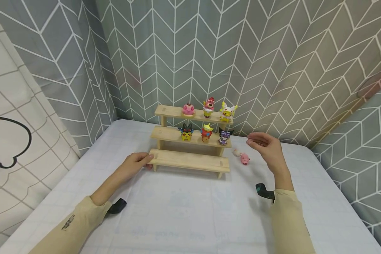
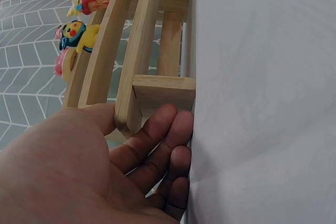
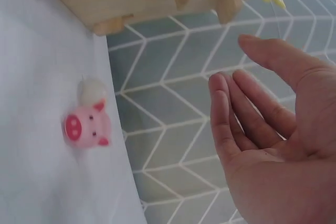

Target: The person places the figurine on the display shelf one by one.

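Note:
My left hand [image 1: 135,163] pinches the left end of the lowest step of a three-tier wooden display stand [image 1: 190,160], thumb on the board and fingers curled beneath it. My right hand [image 1: 266,148] is raised to the right of the stand, fingers loosely bent, nothing between them. Below it on the table lie a pink pig figurine [image 3: 86,126] and a small whitish figurine [image 3: 93,92] beside it. The top tier carries a pink figurine [image 1: 188,110], a pink bear figurine [image 1: 208,107] and a white-and-yellow figurine [image 1: 228,112]. On the middle tier are a yellow-and-black figurine [image 1: 186,132], a red figurine [image 1: 206,133] and a purple-and-black figurine [image 1: 224,136].
A white cloth covers the table [image 1: 177,215]. Grey chevron-patterned curtain [image 1: 184,53] hangs close behind the stand and along both sides. At the far left is a white curtain [image 1: 16,106] with a grid pattern and a black outline drawing.

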A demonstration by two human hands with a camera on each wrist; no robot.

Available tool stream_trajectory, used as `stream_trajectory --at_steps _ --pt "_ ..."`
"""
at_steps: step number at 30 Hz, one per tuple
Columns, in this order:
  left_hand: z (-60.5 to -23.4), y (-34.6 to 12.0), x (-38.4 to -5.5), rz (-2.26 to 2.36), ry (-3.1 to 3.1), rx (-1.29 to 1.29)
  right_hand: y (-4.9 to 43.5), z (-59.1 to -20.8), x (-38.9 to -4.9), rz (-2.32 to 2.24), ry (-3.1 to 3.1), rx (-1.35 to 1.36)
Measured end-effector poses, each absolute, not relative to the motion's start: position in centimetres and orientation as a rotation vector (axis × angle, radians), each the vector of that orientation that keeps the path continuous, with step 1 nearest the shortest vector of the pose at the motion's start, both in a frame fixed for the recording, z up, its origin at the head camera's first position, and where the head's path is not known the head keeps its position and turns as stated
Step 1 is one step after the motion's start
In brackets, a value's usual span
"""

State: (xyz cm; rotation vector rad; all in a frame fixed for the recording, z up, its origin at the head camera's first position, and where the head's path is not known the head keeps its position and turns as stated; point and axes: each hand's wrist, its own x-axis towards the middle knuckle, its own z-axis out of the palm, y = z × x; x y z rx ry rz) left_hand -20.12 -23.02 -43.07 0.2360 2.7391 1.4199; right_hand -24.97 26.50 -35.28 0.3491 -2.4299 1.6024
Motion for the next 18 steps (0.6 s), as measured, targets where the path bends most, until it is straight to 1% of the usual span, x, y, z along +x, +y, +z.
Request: stream_trajectory --at_steps 10,18 --pt "-43.2 -23.0 -19.9 1.42 2.735 0.236 27.7 -36.7 -25.3 1.556 -2.515 0.277" --pt "-43.0 -23.0 -20.0 1.407 2.743 0.242 28.5 -38.7 -25.7 1.575 -2.604 0.195"
